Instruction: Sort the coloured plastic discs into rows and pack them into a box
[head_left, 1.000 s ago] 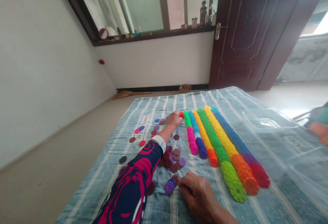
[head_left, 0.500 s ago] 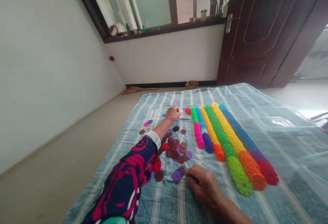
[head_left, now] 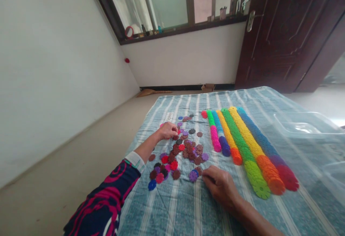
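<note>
My left hand (head_left: 167, 131) reaches over the far left of a scatter of notched plastic discs, its fingertips pinched beside a red disc (head_left: 178, 132). What it may hold is hidden. My right hand (head_left: 219, 182) rests on the cloth with its fingers curled, just right of a purple disc (head_left: 193, 176) and a brown disc (head_left: 198, 171); its grip is hidden too. Brown discs (head_left: 188, 151) lie heaped between the hands. Overlapping discs form long rows on the right, among them a green row (head_left: 238, 140), a yellow row (head_left: 244, 135) and a blue row (head_left: 253, 135). A short red stack (head_left: 204, 114) heads the near side.
A blue striped cloth (head_left: 167, 210) covers the surface. On the right stands a clear plastic tub (head_left: 309, 124). A printed paper (head_left: 169, 116) lies beyond my left hand. A brown door (head_left: 283, 34) and a window sill (head_left: 185, 30) with small items are behind.
My left hand has moved left and back from near the short red stack to the left edge of the scattered discs. My right hand stays beside the purple disc. The view has shifted slightly.
</note>
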The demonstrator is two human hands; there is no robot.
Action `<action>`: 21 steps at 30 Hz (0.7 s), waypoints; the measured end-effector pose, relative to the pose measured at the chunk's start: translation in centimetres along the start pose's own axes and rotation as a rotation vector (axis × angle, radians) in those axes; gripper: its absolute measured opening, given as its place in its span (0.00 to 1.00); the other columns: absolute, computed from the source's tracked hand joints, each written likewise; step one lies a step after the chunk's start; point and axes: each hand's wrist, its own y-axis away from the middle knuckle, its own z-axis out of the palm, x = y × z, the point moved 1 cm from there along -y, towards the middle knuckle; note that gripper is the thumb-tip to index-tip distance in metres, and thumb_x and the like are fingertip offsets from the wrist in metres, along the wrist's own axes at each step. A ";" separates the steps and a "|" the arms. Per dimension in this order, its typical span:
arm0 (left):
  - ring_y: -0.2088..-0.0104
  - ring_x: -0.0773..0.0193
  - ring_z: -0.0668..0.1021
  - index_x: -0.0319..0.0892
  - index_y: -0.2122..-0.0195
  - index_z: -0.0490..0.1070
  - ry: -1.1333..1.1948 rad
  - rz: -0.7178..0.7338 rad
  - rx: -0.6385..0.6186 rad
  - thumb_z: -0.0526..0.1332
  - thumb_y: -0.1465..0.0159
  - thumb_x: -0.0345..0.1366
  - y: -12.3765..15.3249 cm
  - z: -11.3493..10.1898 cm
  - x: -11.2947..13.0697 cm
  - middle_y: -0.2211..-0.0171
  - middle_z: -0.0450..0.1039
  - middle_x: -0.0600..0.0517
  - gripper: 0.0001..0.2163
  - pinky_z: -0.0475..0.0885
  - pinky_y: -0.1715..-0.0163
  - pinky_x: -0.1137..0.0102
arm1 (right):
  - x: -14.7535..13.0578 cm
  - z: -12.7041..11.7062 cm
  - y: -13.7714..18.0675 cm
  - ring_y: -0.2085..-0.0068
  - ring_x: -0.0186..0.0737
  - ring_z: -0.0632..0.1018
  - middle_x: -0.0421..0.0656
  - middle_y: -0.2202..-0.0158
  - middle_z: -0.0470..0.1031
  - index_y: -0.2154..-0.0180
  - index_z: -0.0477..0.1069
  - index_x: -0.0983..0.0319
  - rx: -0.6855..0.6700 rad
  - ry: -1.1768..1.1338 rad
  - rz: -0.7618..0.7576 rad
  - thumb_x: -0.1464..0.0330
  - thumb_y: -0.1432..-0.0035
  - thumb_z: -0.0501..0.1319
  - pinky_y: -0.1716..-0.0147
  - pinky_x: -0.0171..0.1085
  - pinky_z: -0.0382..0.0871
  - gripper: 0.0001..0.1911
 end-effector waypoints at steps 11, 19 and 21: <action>0.72 0.66 0.74 0.39 0.74 0.78 -0.161 -0.109 0.237 0.59 0.47 0.35 1.3 0.8 -0.6 0.76 0.75 0.53 0.09 0.64 0.71 0.75 | 0.0 -0.1 0.1 0.72 0.35 0.73 0.39 0.74 0.71 0.71 0.73 0.60 0.019 -0.005 -0.015 0.72 0.42 0.55 0.71 0.32 0.61 0.09; 0.75 0.67 0.73 0.41 0.80 0.74 -0.184 -0.303 0.249 0.64 0.50 0.39 0.0 2.2 0.4 0.79 0.73 0.55 0.07 0.61 0.75 0.74 | 0.0 -0.2 0.1 0.72 0.35 0.73 0.40 0.74 0.72 0.71 0.74 0.60 0.013 -0.006 -0.015 0.72 0.42 0.55 0.71 0.32 0.61 0.10; 0.76 0.68 0.72 0.41 0.81 0.73 -0.160 -0.308 0.257 0.66 0.52 0.38 -0.1 2.3 0.3 0.81 0.71 0.55 0.07 0.60 0.76 0.74 | -0.1 -0.2 0.1 0.71 0.35 0.74 0.40 0.74 0.72 0.71 0.74 0.60 0.014 -0.006 -0.015 0.72 0.42 0.55 0.71 0.32 0.62 0.10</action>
